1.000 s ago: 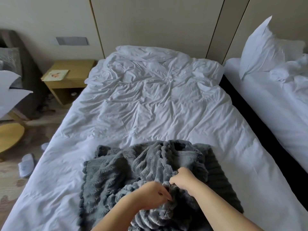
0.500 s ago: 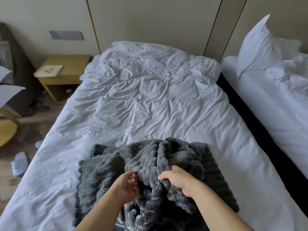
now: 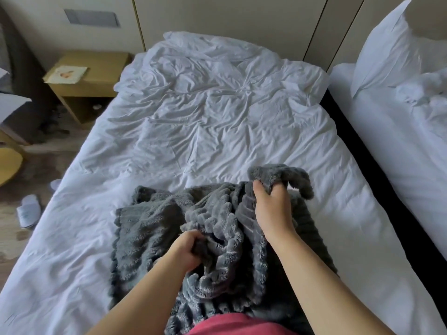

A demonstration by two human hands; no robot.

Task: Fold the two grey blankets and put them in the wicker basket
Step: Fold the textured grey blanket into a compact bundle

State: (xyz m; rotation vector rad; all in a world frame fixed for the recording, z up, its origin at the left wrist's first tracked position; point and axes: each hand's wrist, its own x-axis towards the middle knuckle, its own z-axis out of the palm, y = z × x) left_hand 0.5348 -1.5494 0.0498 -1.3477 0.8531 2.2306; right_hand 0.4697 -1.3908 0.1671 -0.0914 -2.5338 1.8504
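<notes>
The right hand [image 3: 271, 211] grasps an edge of the grey blankets [image 3: 150, 226], with its fingers [image 3: 258, 188] curled round the raised fabric. The left hand [image 3: 185, 250] is nearer the person and left of those fingers, its own fingers [image 3: 193, 239] clenched on a bunched fold. The blankets lie heaped beneath both sets of fingers on the white bed [image 3: 217, 122]. One flat portion spreads left of the left fingers.

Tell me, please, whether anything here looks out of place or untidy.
The grey blanket lies bunched on the bed, gripped by the left hand and right hand. White slippers lie scattered on the floor beside it.
</notes>
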